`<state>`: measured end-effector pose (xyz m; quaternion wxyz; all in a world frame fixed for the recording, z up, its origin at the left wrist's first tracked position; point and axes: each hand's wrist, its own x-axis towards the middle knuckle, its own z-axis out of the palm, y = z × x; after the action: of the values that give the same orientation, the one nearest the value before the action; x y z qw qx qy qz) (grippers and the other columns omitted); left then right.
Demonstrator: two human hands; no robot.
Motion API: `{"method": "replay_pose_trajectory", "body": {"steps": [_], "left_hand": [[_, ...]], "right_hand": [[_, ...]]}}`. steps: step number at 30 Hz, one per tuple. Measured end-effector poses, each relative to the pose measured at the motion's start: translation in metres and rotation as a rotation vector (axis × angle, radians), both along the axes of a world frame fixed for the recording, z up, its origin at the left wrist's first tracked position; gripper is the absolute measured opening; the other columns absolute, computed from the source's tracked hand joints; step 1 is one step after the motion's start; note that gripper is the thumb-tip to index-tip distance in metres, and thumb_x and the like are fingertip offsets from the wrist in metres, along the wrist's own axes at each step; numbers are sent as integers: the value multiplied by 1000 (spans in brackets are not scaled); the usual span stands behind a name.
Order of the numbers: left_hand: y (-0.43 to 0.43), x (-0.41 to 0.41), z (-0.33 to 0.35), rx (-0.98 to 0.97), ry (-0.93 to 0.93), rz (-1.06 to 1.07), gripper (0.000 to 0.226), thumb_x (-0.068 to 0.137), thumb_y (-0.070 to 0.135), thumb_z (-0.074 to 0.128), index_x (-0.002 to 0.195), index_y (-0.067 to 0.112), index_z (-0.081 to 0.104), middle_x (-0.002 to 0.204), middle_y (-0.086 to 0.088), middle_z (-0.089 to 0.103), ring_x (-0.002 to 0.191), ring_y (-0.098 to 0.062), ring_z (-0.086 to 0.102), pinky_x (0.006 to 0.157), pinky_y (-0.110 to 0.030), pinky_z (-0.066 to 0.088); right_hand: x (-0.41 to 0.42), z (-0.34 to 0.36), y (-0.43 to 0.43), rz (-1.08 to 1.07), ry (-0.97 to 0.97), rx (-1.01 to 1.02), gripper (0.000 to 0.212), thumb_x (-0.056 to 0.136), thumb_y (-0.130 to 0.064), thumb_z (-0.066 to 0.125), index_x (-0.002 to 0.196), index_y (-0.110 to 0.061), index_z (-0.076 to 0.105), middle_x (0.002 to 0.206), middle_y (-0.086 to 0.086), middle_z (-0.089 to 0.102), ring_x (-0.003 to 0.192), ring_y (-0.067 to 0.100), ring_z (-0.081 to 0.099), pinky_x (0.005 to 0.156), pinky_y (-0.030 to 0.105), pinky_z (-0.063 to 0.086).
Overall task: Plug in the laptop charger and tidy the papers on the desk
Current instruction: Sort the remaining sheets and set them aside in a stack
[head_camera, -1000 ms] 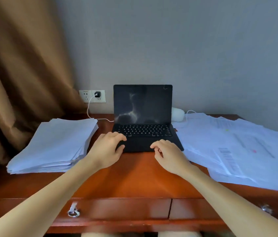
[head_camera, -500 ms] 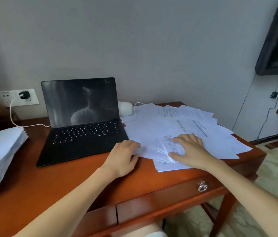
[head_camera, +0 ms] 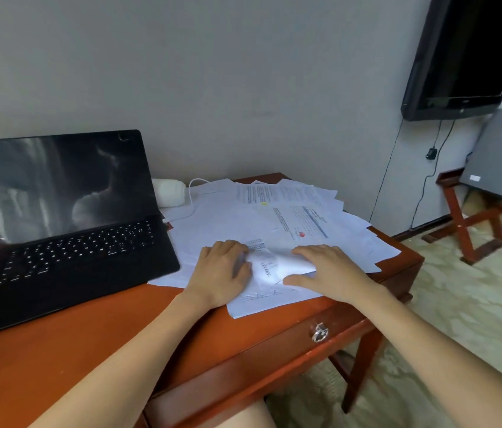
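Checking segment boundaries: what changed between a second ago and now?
Both hands left the front edge of the laptop and moved right. The left hand and right hand now rest on the scattered papers, with a sheet bunched between them. The view also swung right. Unchanged: laptop open with a dark screen, white charger brick behind the papers.
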<state>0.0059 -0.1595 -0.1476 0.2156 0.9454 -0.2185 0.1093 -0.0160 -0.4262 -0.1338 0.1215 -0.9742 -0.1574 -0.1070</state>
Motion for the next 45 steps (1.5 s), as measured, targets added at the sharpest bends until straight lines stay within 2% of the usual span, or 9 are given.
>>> {"method": "replay_pose_trajectory", "body": {"steps": [6,9,14,25,28,31,36,40,45], "left_hand": [[11,2,-3,-172,56,-23,71,83,49,33,141,17,58,143,0,60,128,-23,54,109,-37,38],[10,0,-3,-249,96,-16,60,88,37,45,144,15,54,143,0,57,129,-21,54,111,-36,39],[15,7,-5,-467,128,12,39,101,9,58,139,17,54,136,6,49,128,-13,48,111,-27,36],[13,2,-3,-553,86,-32,30,104,13,56,133,20,61,137,7,59,127,-14,53,109,-30,40],[8,-11,9,-893,343,-105,24,106,28,55,126,17,65,130,-2,70,117,-23,67,103,-31,49],[9,-19,24,-1340,769,-207,61,101,61,46,133,10,56,128,-21,70,112,-43,71,102,-56,53],[29,-14,30,-1501,1092,-243,86,92,81,41,139,10,52,133,-33,64,122,-57,61,108,-68,43],[33,-13,28,-1319,1017,-204,38,109,28,49,142,9,57,133,-19,69,121,-39,68,111,-60,47],[34,-12,23,-1165,901,-23,53,94,-23,43,134,6,62,121,-15,75,108,-32,72,85,-42,59]], "right_hand": [[17,-12,-17,112,-398,-210,29,89,-23,75,114,-12,67,82,7,72,63,32,70,51,41,58],[17,-13,-12,18,-541,-123,29,98,-35,53,103,-14,72,67,2,70,50,28,65,40,37,53],[3,-10,-13,-155,-506,176,29,102,-33,58,114,-10,72,65,8,69,53,29,64,50,37,54],[-30,14,9,-291,-405,1042,12,102,-33,58,109,-31,68,102,-17,72,100,4,65,88,28,52],[-38,13,31,-212,-338,946,19,103,-33,58,116,-28,70,106,-23,71,104,-4,63,91,21,49],[-44,3,53,-57,-265,746,24,103,-30,58,123,-26,71,103,-44,62,105,-13,59,94,11,44],[-45,-13,65,26,-92,618,25,100,-32,62,123,-27,72,112,-18,72,107,-1,64,95,32,52],[-52,-16,65,92,46,432,52,88,-53,70,135,-33,62,133,-21,60,126,-3,51,109,31,44],[-76,-15,60,117,207,352,64,97,-63,46,155,-39,32,153,-28,31,141,-12,22,115,17,21]]}}
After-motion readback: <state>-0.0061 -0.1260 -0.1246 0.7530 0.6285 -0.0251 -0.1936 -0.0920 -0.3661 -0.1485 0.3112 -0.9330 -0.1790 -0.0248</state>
